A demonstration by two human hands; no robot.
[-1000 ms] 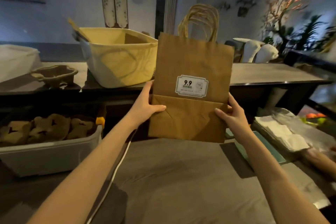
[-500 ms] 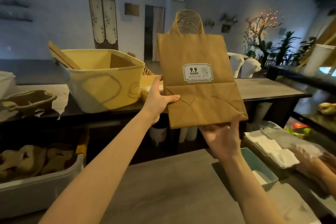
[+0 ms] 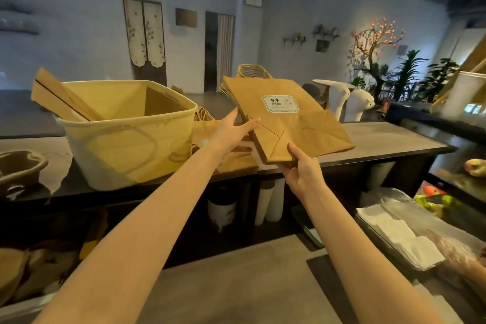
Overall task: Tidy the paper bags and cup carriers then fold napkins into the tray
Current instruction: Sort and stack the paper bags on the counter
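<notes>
Count, counter area

Hands: two, left [image 3: 231, 130], right [image 3: 302, 168], one bag stack [image 3: 286, 118] between them. Left of left hand: one basket [image 3: 126, 134], one carrier [image 3: 21, 168]. Below right: one napkin pile [image 3: 399, 239].

Paper bag [image 3: 294, 123]: showing plain kraft brown, with darker fold creases.
Bag label [image 3: 280, 104]: showing white with a green border, black "9.9" print and a green band.
Bag handles [image 3: 253, 72]: showing tan twisted cord.
Basket [image 3: 126, 134]: showing pale yellow with a faint curved line pattern and a whitish lower corner.
Cup carrier [image 3: 21, 168]: showing dull grey-brown pulp.
Napkins [image 3: 402, 239]: showing white.
Counter top [image 3: 389, 137]: showing grey with a black edge.
Door curtain [image 3: 144, 31]: showing cream with a sparse floral print.
</notes>
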